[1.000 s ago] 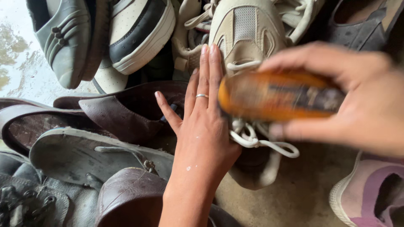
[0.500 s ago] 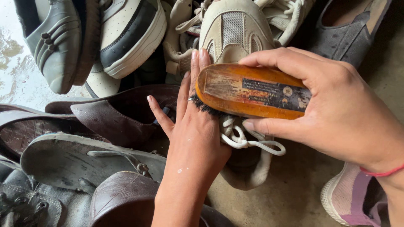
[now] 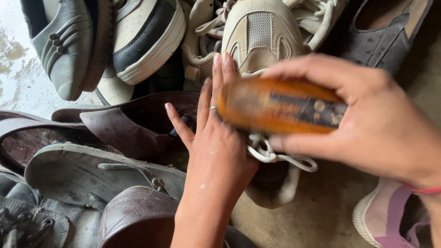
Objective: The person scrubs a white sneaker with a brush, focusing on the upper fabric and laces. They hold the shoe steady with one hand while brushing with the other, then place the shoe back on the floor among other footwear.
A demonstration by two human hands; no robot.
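- Since the earlier frame, the wooden brush [image 3: 282, 106] is shifted slightly toward 3 o'clock and is blurred.
- The brush is clasped around its back by the right hand [image 3: 367, 124], over the beige sneaker [image 3: 262, 41].
- The left hand [image 3: 218, 138] is laid flat, fingers spread, against the sneaker at 9 o'clock of the brush.

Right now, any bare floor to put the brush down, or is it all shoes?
Two bare patches. One is concrete floor below the beige sneaker, between the left hand and the pink shoe. The other is wet floor at far left, beside the grey shoe. The left side and top are packed with overlapping shoes. The right hand holds the brush.
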